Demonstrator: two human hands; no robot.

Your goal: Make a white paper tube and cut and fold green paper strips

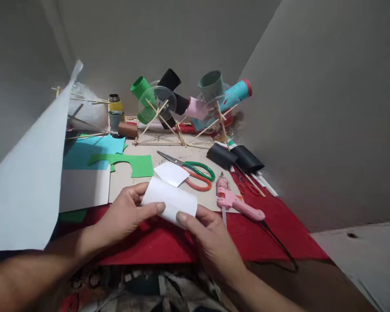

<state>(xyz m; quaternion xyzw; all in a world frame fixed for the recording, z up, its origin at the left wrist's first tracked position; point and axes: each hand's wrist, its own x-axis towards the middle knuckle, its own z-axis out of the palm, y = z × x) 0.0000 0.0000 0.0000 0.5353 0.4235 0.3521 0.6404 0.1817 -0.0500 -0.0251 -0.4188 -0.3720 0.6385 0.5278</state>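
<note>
Between my two hands is a white paper tube point(172, 196), rolled from a sheet and held over the table's front part. My left hand point(133, 210) grips its left end, the thumb pressing on the near side. At the right end my right hand point(204, 229) grips it too, its thumb lying along the paper. Just beyond the tube lie a white paper scrap point(171, 172) and scissors point(199, 173) with one green and one orange handle. To the right a pink hot glue gun point(235, 201) rests with its cord trailing off the front.
Stick frames point(159, 143) carrying clear discs and coloured paper tubes stand at the back. Black tubes point(221, 156) lie at the right. Green cut foam sheet point(141, 166) and blue sheet point(84, 151) lie left. A large white sheet point(29, 173) rises at the far left. Walls enclose the table.
</note>
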